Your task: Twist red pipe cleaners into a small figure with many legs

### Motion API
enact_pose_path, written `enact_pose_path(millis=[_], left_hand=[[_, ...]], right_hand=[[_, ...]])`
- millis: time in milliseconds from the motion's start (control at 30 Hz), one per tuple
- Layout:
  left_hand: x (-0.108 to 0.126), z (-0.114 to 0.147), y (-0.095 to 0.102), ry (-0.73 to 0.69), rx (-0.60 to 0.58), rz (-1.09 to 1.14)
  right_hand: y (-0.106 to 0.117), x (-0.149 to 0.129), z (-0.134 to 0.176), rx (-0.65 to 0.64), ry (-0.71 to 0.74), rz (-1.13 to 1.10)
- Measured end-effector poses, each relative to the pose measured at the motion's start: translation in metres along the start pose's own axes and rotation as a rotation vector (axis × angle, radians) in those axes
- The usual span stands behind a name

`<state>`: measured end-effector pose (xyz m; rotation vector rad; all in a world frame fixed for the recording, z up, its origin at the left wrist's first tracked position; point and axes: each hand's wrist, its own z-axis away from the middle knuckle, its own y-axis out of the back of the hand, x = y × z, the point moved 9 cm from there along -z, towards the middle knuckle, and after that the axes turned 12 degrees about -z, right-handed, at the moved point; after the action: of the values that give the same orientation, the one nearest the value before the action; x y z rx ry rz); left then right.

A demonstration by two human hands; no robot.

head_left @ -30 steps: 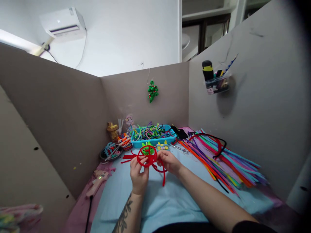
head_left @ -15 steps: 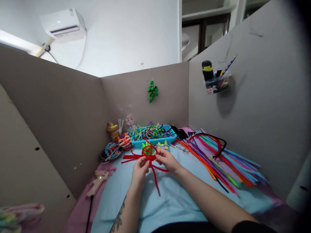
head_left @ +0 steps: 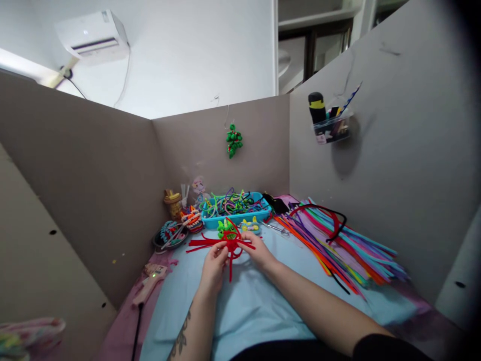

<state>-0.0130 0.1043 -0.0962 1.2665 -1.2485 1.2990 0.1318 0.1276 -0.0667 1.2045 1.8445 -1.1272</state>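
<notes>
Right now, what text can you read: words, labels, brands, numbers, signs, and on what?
Nothing is legible.
Air conditioner: sticker, too small and blurred to read.
Clear box on the right partition: pale label, too small to read.
Pink tool with a green light: no marking can be made out.
Held red stems: no lettering visible.

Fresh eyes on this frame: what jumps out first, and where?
The red fuzzy strips, pinched by the left hand and right hand at center, over the pale blue cloth. Next, the multicolored strips fanned out at right. Then the blue tray of tangled strips beyond the hands, with a green ornament hanging above.
</notes>
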Motion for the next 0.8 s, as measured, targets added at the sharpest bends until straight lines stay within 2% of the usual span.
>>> enact_pose_path(millis=[133, 267, 333, 433, 533, 600, 667, 800], left_hand=[[0.002, 0.0, -0.002, -0.005, -0.005, -0.033], [0.002, -0.001, -0.001, -0.003, 0.018, -0.059], [0.0, -0.001, 0.0, 0.006, 0.028, -0.041], [-0.002, -0.003, 0.003, 0.019, 0.041, -0.018], [-0.005, -0.003, 0.0, 0.044, -0.018, -0.037], [-0.007, -0.003, -0.003, 0.071, -0.059, -0.048], [-0.009, -0.002, -0.004, 0.093, -0.075, -0.049], [-0.008, -0.005, 0.005, 0.039, 0.021, -0.028]], right_hand=[[-0.006, 0.016, 0.003, -0.011, -0.11, -0.131], [-0.007, 0.019, 0.0, -0.01, -0.135, -0.095], [0.002, 0.01, -0.004, 0.021, -0.059, 0.019], [0.017, -0.023, -0.007, 0.103, 0.216, 0.328], [0.006, -0.044, -0.004, -0.048, 0.431, 0.657], [-0.001, -0.045, -0.003, -0.15, 0.476, 0.779], [-0.004, -0.043, -0.003, -0.192, 0.487, 0.817], [-0.002, -0.041, -0.004, -0.184, 0.498, 0.752]])
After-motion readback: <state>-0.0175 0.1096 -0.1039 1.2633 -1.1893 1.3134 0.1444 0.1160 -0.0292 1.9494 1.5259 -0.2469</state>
